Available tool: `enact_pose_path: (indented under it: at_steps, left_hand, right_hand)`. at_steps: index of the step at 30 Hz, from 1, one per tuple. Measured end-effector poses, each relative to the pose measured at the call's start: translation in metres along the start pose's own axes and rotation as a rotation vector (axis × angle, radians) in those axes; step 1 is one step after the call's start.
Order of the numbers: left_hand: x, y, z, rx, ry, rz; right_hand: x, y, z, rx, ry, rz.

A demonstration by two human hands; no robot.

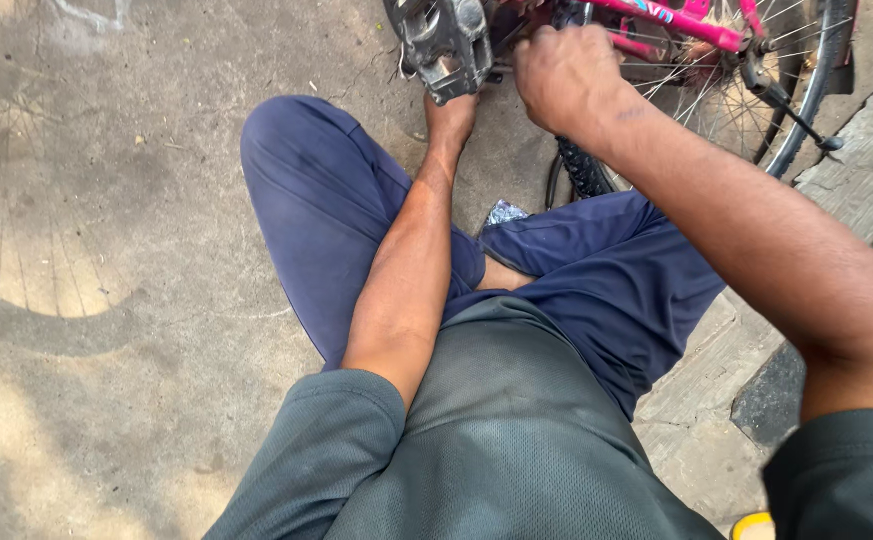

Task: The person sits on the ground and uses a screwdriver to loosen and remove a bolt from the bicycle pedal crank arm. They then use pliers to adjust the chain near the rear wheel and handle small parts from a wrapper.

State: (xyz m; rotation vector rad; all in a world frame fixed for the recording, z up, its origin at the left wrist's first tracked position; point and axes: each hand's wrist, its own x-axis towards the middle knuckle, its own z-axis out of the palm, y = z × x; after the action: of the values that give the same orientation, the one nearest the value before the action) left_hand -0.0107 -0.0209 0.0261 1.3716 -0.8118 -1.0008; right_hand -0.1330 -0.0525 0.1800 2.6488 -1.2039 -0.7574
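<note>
A pink bicycle frame [671, 18] with a spoked rear wheel [796, 110] stands at the top right. Its grey block pedal [446, 45] hangs at top centre. My left hand [451, 115] reaches up under that pedal, and its fingers are hidden behind the pedal. My right hand [561, 75] is closed in a fist by the crank area, just right of the pedal. What the fist grips is hidden. I sit cross-legged in blue trousers [326, 200] and a grey-green shirt.
Bare concrete ground [106, 300] with a wheel's shadow spreads to the left. Stone slabs [856, 150] form a raised edge on the right. A small shiny wrapper [504, 212] lies by my knee. A yellow object [753, 527] peeks in at the bottom edge.
</note>
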Motion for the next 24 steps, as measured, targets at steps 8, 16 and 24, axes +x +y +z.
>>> enact_pose_path:
  at_steps: [8, 16, 24]
  left_hand:
    - [0.009, -0.011, 0.002, 0.096, 0.043, 0.195]
    - [0.001, -0.004, 0.002, 0.087, 0.029, -0.076]
    - [0.007, -0.011, -0.001, 0.149, -0.018, -0.075]
  right_hand:
    - [0.028, 0.024, 0.034, 0.459, -0.156, 0.176]
    - [0.005, 0.013, 0.02, 0.113, -0.079, 0.058]
    - [0.005, 0.006, 0.02, 0.174, -0.136, 0.072]
